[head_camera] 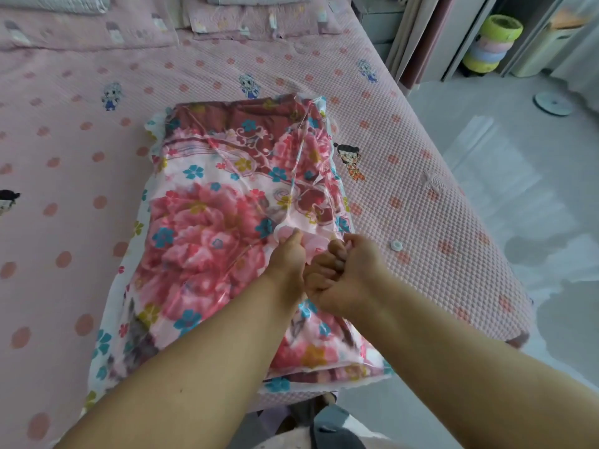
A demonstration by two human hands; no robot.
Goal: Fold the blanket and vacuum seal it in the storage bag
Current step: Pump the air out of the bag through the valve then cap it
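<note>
Glossy clear storage bag [207,176] over floral blanket [201,222] — both hands' fingers [327,264] curled, pinching its pink round valve [311,246].

Head view, looking forward-down, close over bed [405,163] edge.

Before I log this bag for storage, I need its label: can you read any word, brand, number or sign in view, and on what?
None can be read.
storage bag: printed flowers only, no lettering visible.
bedspread: cartoon figures and dots, no words.
small white cap on the bedspread: too small to tell any marking.
</note>
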